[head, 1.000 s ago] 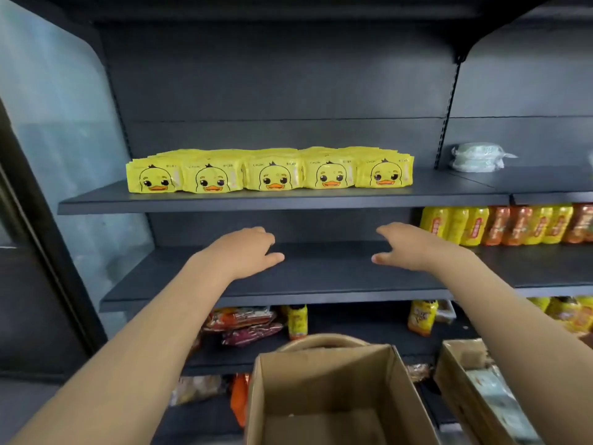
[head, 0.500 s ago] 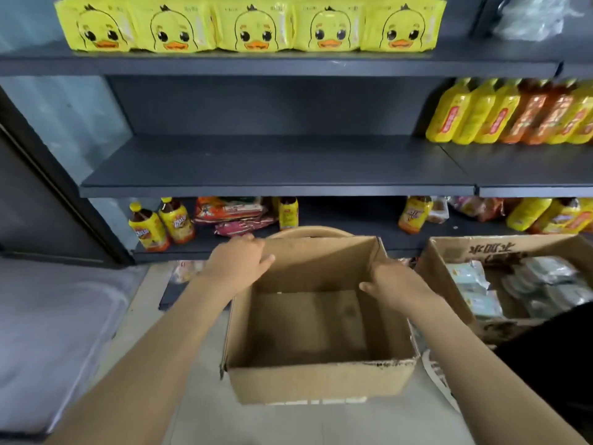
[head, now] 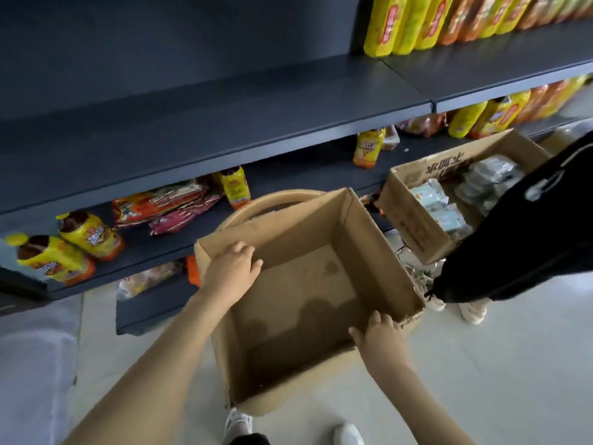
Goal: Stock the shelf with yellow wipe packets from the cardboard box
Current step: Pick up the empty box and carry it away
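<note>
Both hands on the cardboard box (head: 288, 226). Left hand (head: 232, 268) grips the left rim near the far corner, fingers curled over the edge into the box. Right hand (head: 382, 338) grips the near rim at its right corner, fingers hooked over the top. So the box sits between the two hands, centre frame, turned diagonally, its bare floor showing dark stains.

Writing: no print visible on this box. Second box (head: 414, 220) at right has large dark characters on its flap (head: 446, 163), upside down, can't read them. Pale packets (head: 430, 195) inside it, labels too blurred.

Around:
- tan round rim (head: 272, 200) just behind the box, touching or nearly so, can't tell
- dark shelf (head: 224, 117) across the upper frame
- yellow and orange bottles (head: 404, 24) upper right, red labels, unreadable
- lower shelf at left: yellow-label bottles (head: 86, 234) lying over, snack bags (head: 160, 203) beside them
- black garment (head: 529, 226) at the right edge, covering part of the second box; white shoes (head: 471, 311) below it
- wearer's shoes (head: 239, 423) at the bottom edge, under the box's near corner
</note>
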Tool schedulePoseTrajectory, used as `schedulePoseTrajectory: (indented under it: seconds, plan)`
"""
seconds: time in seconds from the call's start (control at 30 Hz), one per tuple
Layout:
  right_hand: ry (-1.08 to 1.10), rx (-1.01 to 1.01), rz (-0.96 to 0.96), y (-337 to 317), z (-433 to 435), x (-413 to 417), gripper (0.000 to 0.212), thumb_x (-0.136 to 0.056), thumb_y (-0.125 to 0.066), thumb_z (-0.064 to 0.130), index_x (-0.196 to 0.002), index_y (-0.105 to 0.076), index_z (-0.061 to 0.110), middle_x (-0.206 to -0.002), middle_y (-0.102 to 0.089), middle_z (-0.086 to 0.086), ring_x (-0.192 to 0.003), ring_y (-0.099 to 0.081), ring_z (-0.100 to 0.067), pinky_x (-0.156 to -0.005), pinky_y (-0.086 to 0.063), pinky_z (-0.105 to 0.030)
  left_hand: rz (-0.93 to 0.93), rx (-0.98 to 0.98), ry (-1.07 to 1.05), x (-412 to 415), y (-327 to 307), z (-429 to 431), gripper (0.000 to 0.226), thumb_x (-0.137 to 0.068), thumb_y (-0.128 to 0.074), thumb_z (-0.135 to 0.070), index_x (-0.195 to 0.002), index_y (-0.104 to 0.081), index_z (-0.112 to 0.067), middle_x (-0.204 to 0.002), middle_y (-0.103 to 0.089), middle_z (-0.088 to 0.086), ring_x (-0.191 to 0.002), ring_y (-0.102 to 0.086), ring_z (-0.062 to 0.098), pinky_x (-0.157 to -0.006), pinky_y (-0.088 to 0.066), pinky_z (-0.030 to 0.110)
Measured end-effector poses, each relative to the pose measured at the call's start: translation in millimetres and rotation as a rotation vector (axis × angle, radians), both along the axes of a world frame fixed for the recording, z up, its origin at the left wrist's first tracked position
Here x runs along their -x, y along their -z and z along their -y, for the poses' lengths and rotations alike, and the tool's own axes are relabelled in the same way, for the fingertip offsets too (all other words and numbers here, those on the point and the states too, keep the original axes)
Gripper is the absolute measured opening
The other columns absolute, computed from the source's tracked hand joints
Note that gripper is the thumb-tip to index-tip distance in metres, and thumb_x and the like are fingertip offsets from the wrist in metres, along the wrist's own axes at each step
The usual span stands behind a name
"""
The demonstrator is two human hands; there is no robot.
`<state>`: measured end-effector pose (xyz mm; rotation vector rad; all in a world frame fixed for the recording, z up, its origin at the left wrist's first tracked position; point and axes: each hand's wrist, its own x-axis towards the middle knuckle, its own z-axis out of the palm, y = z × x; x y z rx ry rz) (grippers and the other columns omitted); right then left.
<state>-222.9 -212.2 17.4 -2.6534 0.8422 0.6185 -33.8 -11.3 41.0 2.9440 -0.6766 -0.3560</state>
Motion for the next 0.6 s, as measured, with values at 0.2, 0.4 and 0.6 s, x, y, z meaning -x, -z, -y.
schedulePoseTrajectory:
  seconds: [0.2, 0.4, 0.6]
  plan:
    - [0.458, -0.039, 0.081, 11, -68, -2, 0.076, -0.099, -0.033, 0.044, -0.148, 0.003, -0.002, -0.157, 0.012, -0.015, -0.146, 0.008, -0.027, -0.117, -0.006, -0.029, 0.044, 0.035, 0.23, -72, 33, 10, 0.049, -0.096, -0.046, -0.034, -0.136, -0.043, -0.007, -0.141, -0.041, 0.009, -0.129, -0.04, 0.026, -0.104, -0.034, 0.036]
    - [0.899, -0.198, 0.316, 38, -125, -13, 0.085, -0.095, -0.05, 0.031, -0.149, 0.011, 0.007, -0.158, 0.01, -0.008, -0.147, -0.002, -0.023, -0.117, -0.011, -0.031, -0.056, 0.081, 0.252, -109, 49, 31, 0.058, -0.095, -0.047, -0.033, -0.145, -0.026, -0.011, -0.145, -0.031, 0.01, -0.124, -0.043, 0.028, -0.095, -0.041, 0.037]
    - [1.277, -0.356, 0.52, 64, -142, -25, 0.05, -0.101, -0.034, 0.025, -0.148, -0.018, 0.016, -0.151, -0.032, -0.005, -0.136, -0.036, -0.026, -0.112, -0.03, -0.042, -0.346, -0.02, 0.219, -143, 52, 57, 0.049, -0.099, -0.036, -0.04, -0.133, -0.041, -0.006, -0.131, -0.051, 0.018, -0.119, -0.049, 0.035, -0.093, -0.04, 0.04]
